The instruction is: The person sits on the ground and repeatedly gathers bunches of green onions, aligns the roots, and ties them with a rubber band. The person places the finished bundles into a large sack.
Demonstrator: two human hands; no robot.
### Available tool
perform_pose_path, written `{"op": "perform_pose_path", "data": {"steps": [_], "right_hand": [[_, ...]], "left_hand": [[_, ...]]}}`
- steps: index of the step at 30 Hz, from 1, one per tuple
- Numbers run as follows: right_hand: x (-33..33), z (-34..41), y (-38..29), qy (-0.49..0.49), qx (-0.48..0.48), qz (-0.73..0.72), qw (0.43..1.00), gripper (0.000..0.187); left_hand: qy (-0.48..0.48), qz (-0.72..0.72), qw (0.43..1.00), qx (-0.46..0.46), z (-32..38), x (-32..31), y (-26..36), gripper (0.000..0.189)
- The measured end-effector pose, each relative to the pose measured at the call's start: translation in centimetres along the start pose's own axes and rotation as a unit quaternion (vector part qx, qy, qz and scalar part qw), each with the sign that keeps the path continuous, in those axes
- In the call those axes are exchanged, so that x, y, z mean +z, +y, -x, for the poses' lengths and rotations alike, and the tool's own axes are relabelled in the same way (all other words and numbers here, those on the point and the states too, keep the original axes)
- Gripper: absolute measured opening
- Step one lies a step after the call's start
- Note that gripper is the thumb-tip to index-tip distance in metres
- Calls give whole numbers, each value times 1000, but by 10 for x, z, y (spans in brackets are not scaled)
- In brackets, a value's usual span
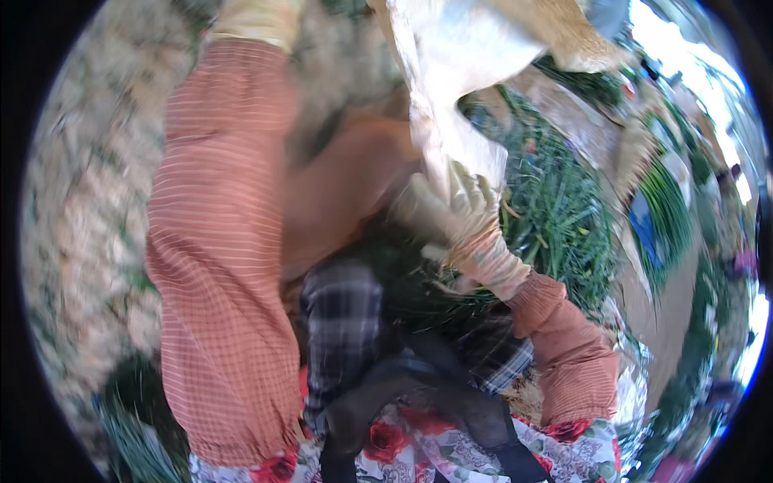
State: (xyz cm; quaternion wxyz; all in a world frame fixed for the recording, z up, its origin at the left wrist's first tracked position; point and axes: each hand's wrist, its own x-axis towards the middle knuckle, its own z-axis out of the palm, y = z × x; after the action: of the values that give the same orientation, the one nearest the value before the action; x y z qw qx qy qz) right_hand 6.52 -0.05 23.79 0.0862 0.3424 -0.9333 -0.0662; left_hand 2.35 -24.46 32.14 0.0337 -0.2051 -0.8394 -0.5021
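Observation:
At the top left my left hand (256, 21), in a pale glove below a checked reddish sleeve cover, is cut off by the picture's edge, so its fingers are hidden. My right hand (468, 202) wears a cream glove and grips the lower edge of a white, tan-edged sheet or sack (459, 66), which reaches up out of view. Loose green leaves or stalks (561, 217) lie in a heap right of that hand. More dark greenery (416, 284) is between my knees in plaid trousers. A blurred brown shape (356, 169) lies between my arms.
On the right, a bundle of long green stalks (667, 211) with a blue wrapping lies beyond a brown sheet (676, 320). Another dark green bundle (136, 435) is at the lower left. Bare ground with scattered green bits (90, 223) stretches along the left.

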Motion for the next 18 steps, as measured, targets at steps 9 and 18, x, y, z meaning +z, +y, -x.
{"op": "perform_pose_path", "data": {"steps": [9,18], "right_hand": [[12,-161,-70,291,-288,-266,873,55],[90,-110,-459,6,-724,-76,685,37]], "left_hand": [[527,-74,817,-220,378,-155,0,69],[744,40,434,-507,746,73,-33,65]]}}
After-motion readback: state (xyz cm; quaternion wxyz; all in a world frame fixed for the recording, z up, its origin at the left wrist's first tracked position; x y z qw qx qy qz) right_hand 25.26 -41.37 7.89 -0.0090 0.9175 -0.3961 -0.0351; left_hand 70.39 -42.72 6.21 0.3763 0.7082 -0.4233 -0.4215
